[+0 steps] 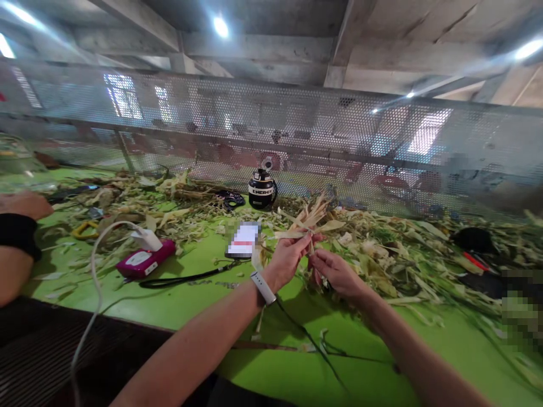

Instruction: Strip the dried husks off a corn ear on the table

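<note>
My left hand (pixel 292 254), with a white band on its wrist, is closed around a bundle of dry corn husk strips (pixel 314 212). The pale strips fan up and away from me above the thumb. Close on its right, my right hand (pixel 333 270) has its fingers pinched at the lower end of the same bundle. What exactly lies between those fingertips is too small to make out. Loose husk pieces (pixel 373 243) are heaped just behind and to the right of both hands.
A phone (pixel 244 240) lies left of my hands, near a magenta power box (pixel 146 260) with a white charger and cable. Behind stands a black bottle (pixel 261 189). Another person's arm (pixel 17 243) rests at far left. A perforated metal screen (pixel 203 130) borders the green table (pixel 190 305).
</note>
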`<control>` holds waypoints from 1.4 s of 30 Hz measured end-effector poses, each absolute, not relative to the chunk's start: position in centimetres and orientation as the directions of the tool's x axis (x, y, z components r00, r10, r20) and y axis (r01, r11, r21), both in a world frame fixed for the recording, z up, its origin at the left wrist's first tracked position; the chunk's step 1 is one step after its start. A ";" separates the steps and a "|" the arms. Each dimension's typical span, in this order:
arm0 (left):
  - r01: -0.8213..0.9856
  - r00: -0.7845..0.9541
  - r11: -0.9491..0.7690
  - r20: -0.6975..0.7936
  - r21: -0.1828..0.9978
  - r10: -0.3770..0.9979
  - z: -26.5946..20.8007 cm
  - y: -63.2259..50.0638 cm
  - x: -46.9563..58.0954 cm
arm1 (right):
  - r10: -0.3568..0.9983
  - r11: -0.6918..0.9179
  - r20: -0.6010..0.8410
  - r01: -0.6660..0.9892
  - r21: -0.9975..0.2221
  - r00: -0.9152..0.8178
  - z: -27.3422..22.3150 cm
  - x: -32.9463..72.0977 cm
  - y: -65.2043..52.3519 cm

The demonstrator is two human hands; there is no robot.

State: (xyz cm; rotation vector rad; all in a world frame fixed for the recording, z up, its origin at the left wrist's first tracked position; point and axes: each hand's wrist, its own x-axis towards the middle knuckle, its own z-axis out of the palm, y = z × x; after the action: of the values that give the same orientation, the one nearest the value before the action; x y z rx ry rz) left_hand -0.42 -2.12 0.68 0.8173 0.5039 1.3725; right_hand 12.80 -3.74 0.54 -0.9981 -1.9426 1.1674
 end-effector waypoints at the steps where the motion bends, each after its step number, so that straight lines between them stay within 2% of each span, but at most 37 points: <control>1: -0.658 0.150 -0.009 0.142 0.753 0.978 0.6 -2.0 -0.4 | 0.855 0.317 0.147 0.277 -0.907 -0.497 0.6 12.7 -3.8; 8: -0.637 0.187 0.056 0.084 0.769 0.979 1.0 -1.9 -0.8 | 0.879 0.244 0.103 0.254 -0.936 -0.465 0.9 12.9 -4.1; 12: -0.507 0.234 0.052 0.079 0.860 0.969 1.4 -2.4 -1.2 | 0.972 0.085 0.056 0.124 -0.989 -0.227 1.0 13.9 -3.6; 15: -0.352 0.304 -0.039 0.154 0.935 0.940 1.2 -2.6 -1.2 | 0.990 0.072 0.064 0.058 -0.996 -0.128 1.2 14.1 -3.4; 18: -0.257 0.326 -0.141 0.223 0.956 0.919 0.8 -2.2 -1.2 | 0.977 0.145 0.132 0.069 -0.987 -0.168 1.4 13.7 -3.5; 21: -0.205 0.301 -0.242 0.296 0.948 0.906 0.8 -1.3 -1.5 | 0.964 0.169 0.139 0.121 -0.978 -0.227 1.4 13.3 -3.6; 29: -0.076 0.282 -0.342 0.349 0.937 0.894 1.1 -0.3 -2.7 | 0.953 0.242 0.197 0.184 -0.953 -0.231 1.9 13.7 -3.8; 36: -0.082 0.290 -0.305 0.316 0.949 0.903 1.0 -0.4 -3.0 | 0.947 0.258 0.194 0.247 -0.934 -0.256 2.0 14.0 -3.9; 40: -0.094 0.427 -0.251 0.266 0.964 0.864 1.5 -0.8 -3.4 | 0.948 0.261 0.183 0.306 -0.916 -0.261 2.5 14.9 -3.7; 42: -0.108 0.510 -0.233 0.255 0.967 0.822 1.8 -1.1 -3.5 | 0.944 0.292 0.244 0.215 -0.932 -0.224 2.8 15.3 -3.6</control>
State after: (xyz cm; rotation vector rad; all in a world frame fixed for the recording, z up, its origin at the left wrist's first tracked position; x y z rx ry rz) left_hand -3.52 -1.10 1.78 1.5705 0.6321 0.9814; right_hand 15.33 -3.56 2.77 -1.0741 -1.6533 1.0080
